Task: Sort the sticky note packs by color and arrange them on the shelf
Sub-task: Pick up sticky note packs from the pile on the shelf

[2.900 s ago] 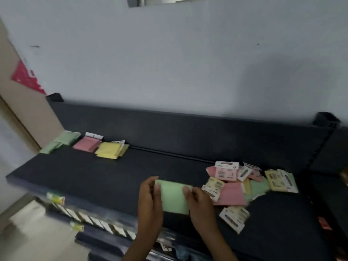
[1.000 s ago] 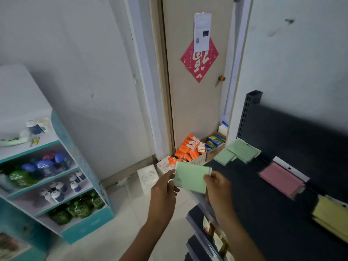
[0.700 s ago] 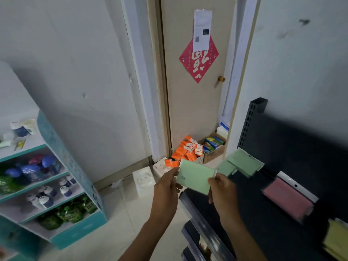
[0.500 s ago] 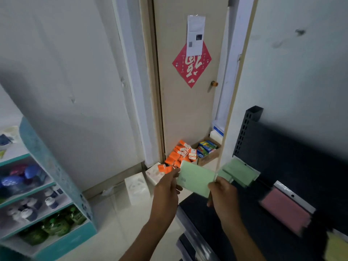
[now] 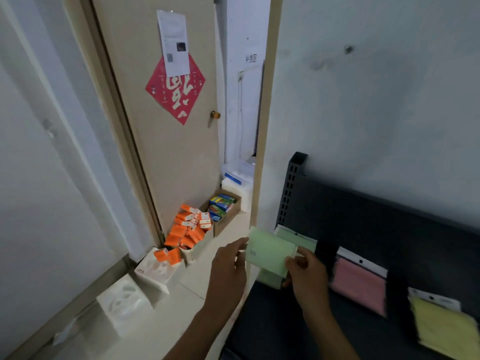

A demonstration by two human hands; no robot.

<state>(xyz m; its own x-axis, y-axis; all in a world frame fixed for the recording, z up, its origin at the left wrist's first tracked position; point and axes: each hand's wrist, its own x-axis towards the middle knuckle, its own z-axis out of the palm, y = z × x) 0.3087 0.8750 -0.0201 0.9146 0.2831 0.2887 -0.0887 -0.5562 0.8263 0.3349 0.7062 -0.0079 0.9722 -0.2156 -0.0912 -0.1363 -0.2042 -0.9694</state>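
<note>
I hold a green sticky note pack (image 5: 268, 253) between both hands, just above the left end of the black shelf (image 5: 337, 320). My left hand (image 5: 228, 266) touches its left edge with the fingertips. My right hand (image 5: 306, 274) pinches its right lower corner. Under and behind the held pack lie other green packs (image 5: 298, 237). To the right on the shelf sit a pink pack (image 5: 359, 281) and a yellow pack (image 5: 441, 326).
The shelf's perforated upright post (image 5: 291, 188) stands at the left end against the wall. On the floor to the left are a basket of orange boxes (image 5: 189, 232), a cardboard box (image 5: 223, 211) and white cartons (image 5: 153, 271) by a door.
The view has swung from the mixed pile to the shelf's left end. Both hands have carried the green pack rightward and forward, over the green stack.
</note>
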